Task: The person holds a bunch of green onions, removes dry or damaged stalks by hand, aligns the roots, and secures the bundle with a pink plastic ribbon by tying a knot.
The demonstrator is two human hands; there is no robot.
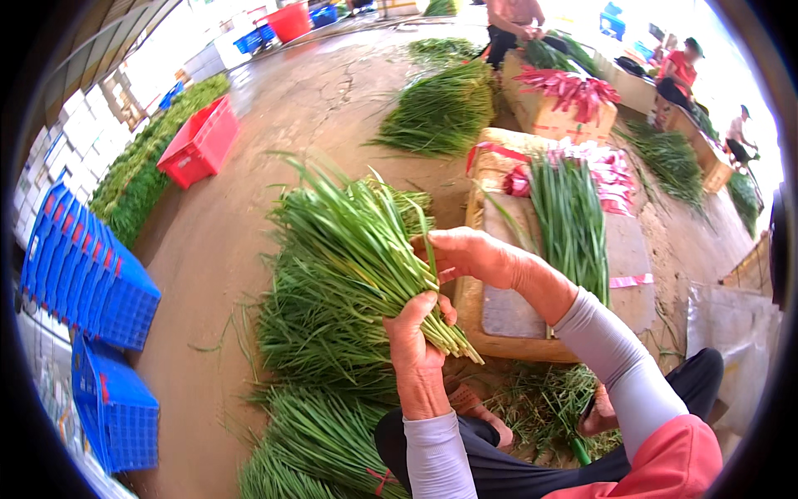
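Left hand (413,334): thumb and fingers clamped round the pale lower stems of a loose, fan-shaped bundle of long green leaves (353,237). A firm, even grip near the stem ends should keep them level without bruising.

Right hand (475,254): fingers curled at the bundle's right edge, by one green blade; whether pinching it, cannot tell. Strays are best drawn singly, along the stems.

Below bundle: heaped, loose green leaves (320,333) on brown floor (195,274).

Right: low tan box-shaped bench (524,349), grey flat board (511,312) on top, bearing a straight dark-green bundle (569,220); pink-and-white ribbon strips (613,179) beyond.
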